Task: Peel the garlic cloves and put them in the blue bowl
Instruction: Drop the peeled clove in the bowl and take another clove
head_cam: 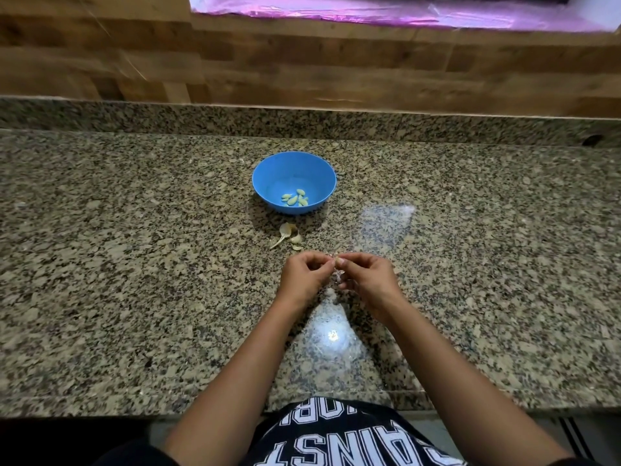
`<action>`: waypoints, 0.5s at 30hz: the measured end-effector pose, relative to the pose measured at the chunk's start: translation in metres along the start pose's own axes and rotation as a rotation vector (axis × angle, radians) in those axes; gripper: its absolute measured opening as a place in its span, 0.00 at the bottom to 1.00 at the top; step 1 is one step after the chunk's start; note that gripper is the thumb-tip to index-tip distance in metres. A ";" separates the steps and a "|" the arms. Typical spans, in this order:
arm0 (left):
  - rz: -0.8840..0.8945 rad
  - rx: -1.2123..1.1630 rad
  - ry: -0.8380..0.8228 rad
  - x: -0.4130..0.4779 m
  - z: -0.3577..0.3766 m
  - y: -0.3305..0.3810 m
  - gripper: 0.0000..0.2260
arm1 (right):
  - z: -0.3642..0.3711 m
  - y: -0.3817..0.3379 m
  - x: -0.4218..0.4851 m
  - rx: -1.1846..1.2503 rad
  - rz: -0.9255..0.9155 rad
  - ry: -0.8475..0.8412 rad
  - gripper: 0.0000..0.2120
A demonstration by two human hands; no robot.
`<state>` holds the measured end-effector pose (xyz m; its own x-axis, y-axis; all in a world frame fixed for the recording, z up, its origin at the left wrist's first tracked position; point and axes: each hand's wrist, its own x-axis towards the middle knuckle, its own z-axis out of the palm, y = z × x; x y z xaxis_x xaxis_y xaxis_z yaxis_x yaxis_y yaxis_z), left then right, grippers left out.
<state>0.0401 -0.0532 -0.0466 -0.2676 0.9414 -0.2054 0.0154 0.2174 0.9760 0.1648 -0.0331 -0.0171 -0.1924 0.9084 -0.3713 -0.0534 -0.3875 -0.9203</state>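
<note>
A blue bowl (294,181) stands on the granite counter (134,264), with several peeled garlic cloves (295,199) lying in its bottom. Just in front of the bowl lies the rest of the garlic head (288,234), a stem with a few cloves and loose skin. Nearer to me, my left hand (302,275) and my right hand (366,279) meet fingertip to fingertip. Between them they pinch a small garlic clove (337,262), mostly hidden by the fingers.
A raised granite ledge (302,117) and a wooden wall (268,62) close off the back of the counter. The counter's front edge (134,410) runs just in front of my body. A few papery bits of skin (331,294) lie below my hands.
</note>
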 end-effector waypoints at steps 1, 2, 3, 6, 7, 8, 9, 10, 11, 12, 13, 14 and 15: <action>-0.002 -0.006 -0.003 -0.001 0.000 0.001 0.04 | 0.000 0.000 0.000 0.001 -0.001 -0.008 0.03; -0.007 -0.013 -0.006 -0.001 0.000 0.001 0.04 | 0.000 0.000 0.000 0.003 -0.001 -0.014 0.03; -0.012 -0.020 -0.008 -0.001 0.000 0.002 0.04 | -0.001 0.000 0.000 0.003 -0.001 -0.018 0.03; -0.033 -0.034 -0.008 -0.001 0.000 0.002 0.04 | -0.001 0.001 0.001 0.001 0.002 -0.018 0.03; -0.040 -0.044 -0.007 -0.001 0.001 0.002 0.04 | -0.002 0.001 0.001 0.002 0.002 -0.018 0.03; -0.047 -0.049 -0.004 -0.001 0.001 0.002 0.04 | -0.002 0.001 0.001 0.002 0.000 -0.021 0.03; -0.051 -0.050 -0.003 -0.001 0.002 0.001 0.05 | -0.002 0.002 0.002 -0.002 -0.003 -0.025 0.03; -0.053 -0.042 -0.003 -0.001 0.002 0.002 0.05 | -0.003 0.002 0.003 -0.007 -0.005 -0.031 0.03; -0.053 -0.027 -0.004 -0.001 0.002 0.002 0.04 | -0.003 0.003 0.003 -0.013 -0.004 -0.038 0.04; -0.049 -0.007 -0.002 -0.001 0.002 0.003 0.04 | -0.003 0.003 0.004 -0.015 0.001 -0.046 0.05; -0.039 0.019 -0.001 -0.002 0.002 0.004 0.03 | -0.003 0.004 0.005 -0.018 0.004 -0.054 0.06; -0.026 0.049 0.000 -0.002 0.002 0.005 0.02 | -0.004 0.004 0.005 -0.023 0.000 -0.059 0.07; -0.014 0.079 0.002 -0.003 0.003 0.006 0.02 | -0.004 0.004 0.005 -0.032 -0.010 -0.060 0.07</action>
<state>0.0437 -0.0543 -0.0403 -0.2702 0.9376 -0.2186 0.0880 0.2502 0.9642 0.1672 -0.0291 -0.0229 -0.2506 0.9009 -0.3544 -0.0242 -0.3718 -0.9280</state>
